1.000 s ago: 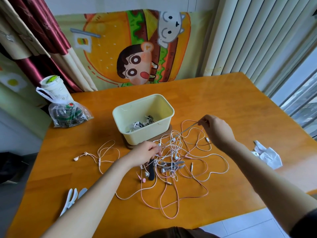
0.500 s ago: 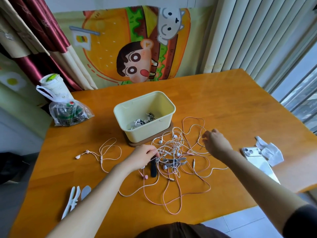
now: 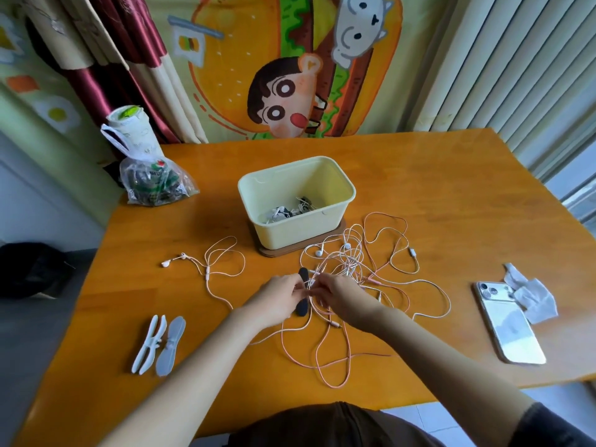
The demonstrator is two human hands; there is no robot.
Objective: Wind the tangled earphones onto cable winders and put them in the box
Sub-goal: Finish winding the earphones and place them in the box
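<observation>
A tangle of white and pink earphones lies on the orange table in front of a pale yellow box, which holds several wound earphones. My left hand grips a black cable winder. My right hand is right beside it, fingers pinched on an earphone cable at the winder. Two spare winders, one white and one grey, lie at the front left.
A phone and a crumpled tissue lie at the right. A plastic bag with a cup stands at the back left. The box rests on a brown lid. One loose earphone trails left of the tangle.
My right hand has come back from the far right of the tangle to meet my left hand at the black winder. The camera has moved closer and tilted down.
</observation>
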